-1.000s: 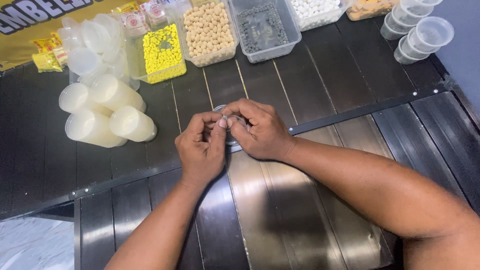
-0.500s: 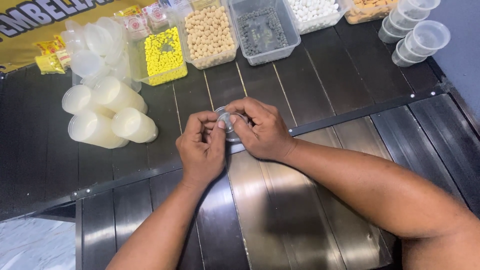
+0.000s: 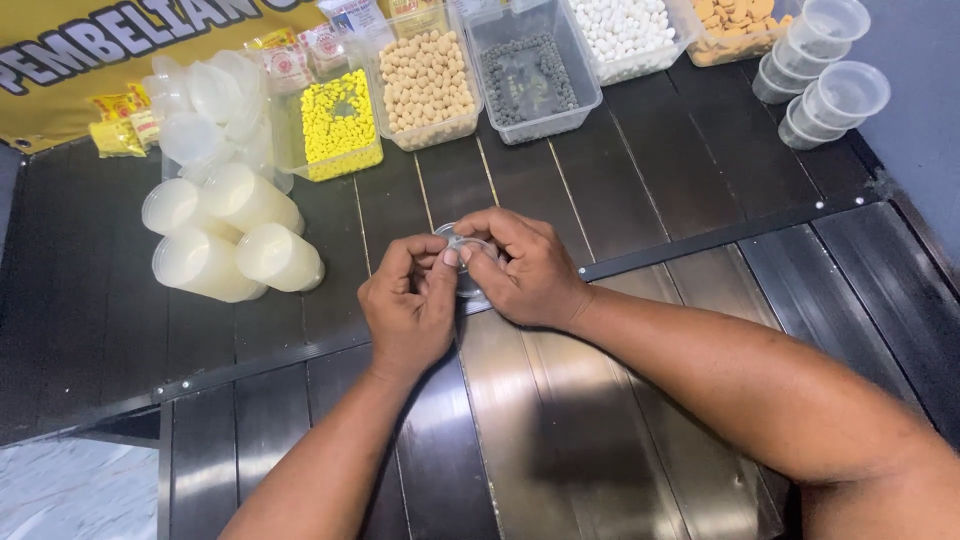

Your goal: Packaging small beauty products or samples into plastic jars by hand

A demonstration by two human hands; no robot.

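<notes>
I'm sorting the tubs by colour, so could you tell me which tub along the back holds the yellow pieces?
It is the leftmost tub, beside the stacked white cups; its neighbours hold tan, dark grey and white pieces.

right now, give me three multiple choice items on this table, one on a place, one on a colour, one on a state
1. Where does the tub of yellow pellets sit?
A. beside the tub of beige balls
B. at the near table edge
C. on the floor

2. What colour are the pellets in the tub right of the beige balls?
A. red
B. dark grey
C. green

3. How do the stacks of capped cups lie?
A. upright
B. on their sides
C. hanging from a hook

Answers: 1 A, the two tubs stand side by side at the far edge. 2 B, dark beads ring its floor. 3 B, their round ends face the camera.

Both hands, left and right, pinch a small clear cup.
</notes>
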